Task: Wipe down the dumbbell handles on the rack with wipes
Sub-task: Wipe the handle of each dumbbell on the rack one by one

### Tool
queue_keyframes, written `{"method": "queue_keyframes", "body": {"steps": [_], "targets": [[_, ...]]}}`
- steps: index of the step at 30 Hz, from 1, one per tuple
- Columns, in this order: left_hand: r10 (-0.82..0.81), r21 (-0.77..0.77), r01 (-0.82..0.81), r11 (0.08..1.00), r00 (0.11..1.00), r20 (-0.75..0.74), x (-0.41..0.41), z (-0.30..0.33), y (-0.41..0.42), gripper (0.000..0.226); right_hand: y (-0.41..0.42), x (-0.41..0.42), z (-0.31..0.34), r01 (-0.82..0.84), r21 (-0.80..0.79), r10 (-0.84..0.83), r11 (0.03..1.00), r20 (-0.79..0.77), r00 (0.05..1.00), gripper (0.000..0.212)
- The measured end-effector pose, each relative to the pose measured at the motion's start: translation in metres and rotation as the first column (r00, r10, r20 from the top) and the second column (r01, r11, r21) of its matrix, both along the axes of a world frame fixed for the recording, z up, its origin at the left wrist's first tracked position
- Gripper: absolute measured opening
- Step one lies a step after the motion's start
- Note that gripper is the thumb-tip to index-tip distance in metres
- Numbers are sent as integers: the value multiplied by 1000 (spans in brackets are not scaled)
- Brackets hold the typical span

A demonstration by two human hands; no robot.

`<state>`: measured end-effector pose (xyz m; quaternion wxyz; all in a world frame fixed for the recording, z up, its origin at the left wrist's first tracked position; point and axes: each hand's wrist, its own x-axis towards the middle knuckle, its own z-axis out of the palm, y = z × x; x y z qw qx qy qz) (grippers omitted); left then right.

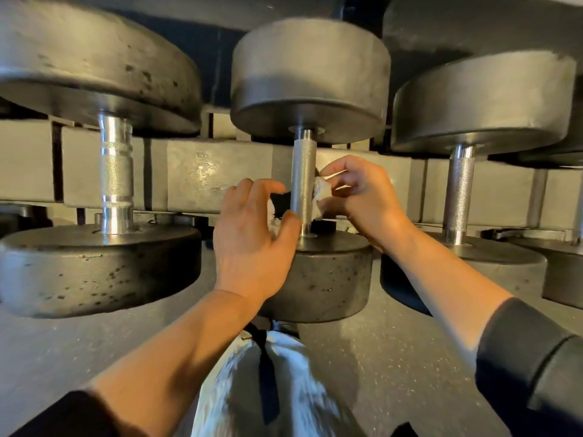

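The middle dumbbell handle (303,178) was a slim steel bar, knurled along most of its length and smooth at both ends, running between two dull grey, pitted round weights. It lay on the rack (195,171) with one weight toward the camera and the other farther in. A crumpled white wipe (318,197) was wrapped behind the handle, showing on both sides of it. The right hand (362,197), just right of the handle, pinched the wipe's end between curled fingers and thumb. The left hand (252,228), just left of the handle, had its fingers curled around the other part of the wipe, thumb close to the bar's lower end.

Left of that handle lay a larger dumbbell (115,175) with a thicker, shinier bar, knurled only in the middle. Right of the handle lay another dumbbell (459,190) with a knurled bar much like the middle one. Both forearms were bare, with dark sleeves (530,373) pushed up. Below the handle, the speckled grey floor (394,351) showed.
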<state>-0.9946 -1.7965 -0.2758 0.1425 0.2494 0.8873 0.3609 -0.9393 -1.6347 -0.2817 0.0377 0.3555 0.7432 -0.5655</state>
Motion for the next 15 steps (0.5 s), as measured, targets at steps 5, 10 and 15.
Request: {"method": "queue_keyframes", "body": {"steps": [5,10,15], "targets": [[13,34,-13,999,1000,-19,-2,-1,1,50,-9,9,15,-64,-110,58,992,-61,997,28],[16,21,-15,1000,998,-64,1,2,0,51,-19,-8,23,-94,45,101,995,-196,975,34],[39,45,-34,998,993,-114,-13,20,-23,44,-36,-39,30,-119,56,130,991,-274,953,24]]}}
